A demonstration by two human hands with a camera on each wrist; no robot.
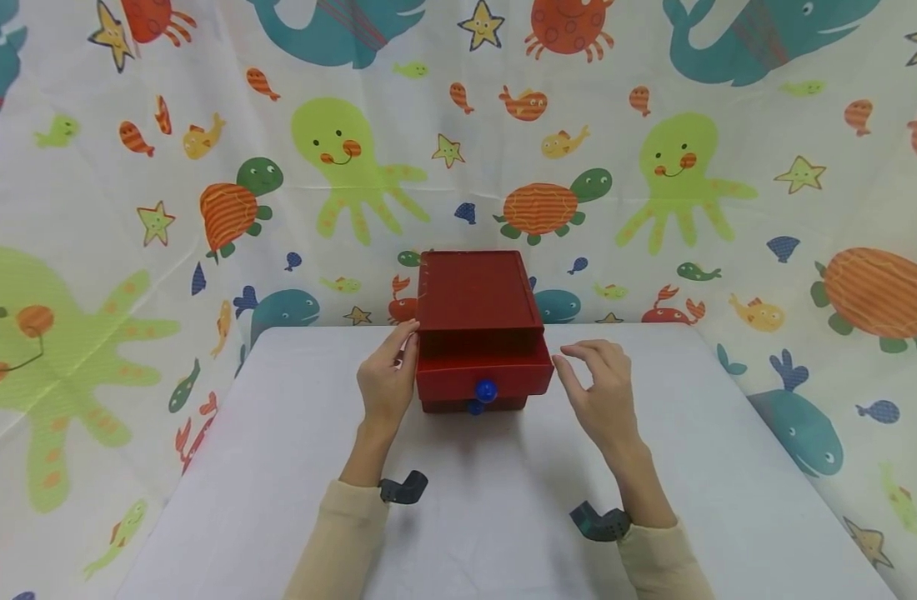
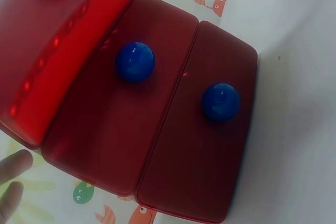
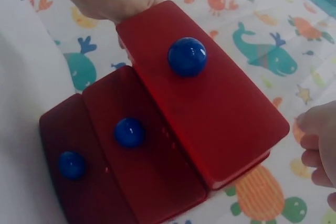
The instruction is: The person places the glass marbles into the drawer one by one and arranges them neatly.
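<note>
A small red drawer cabinet (image 1: 473,287) stands on the table, its front towards me. Its top drawer (image 1: 445,377) is pulled partway out, with a round blue knob (image 1: 486,391) on the front. The two lower drawers, with knobs of the same kind, are closed in the left wrist view, the middle drawer (image 2: 113,129) above the bottom drawer (image 2: 189,156). My left hand (image 1: 387,379) is at the cabinet's left side, fingertips by the upper front corner. My right hand (image 1: 603,392) hovers beside the drawer's right end, fingers bent loosely, holding nothing. Shadow covers part of the drawer's inside.
A white table (image 1: 293,467) lies under the cabinet and both arms. Behind it hangs a white cloth (image 1: 398,275) printed with sea animals. A dark wrist device (image 1: 403,487) sits on the left wrist, and another (image 1: 601,522) on the right.
</note>
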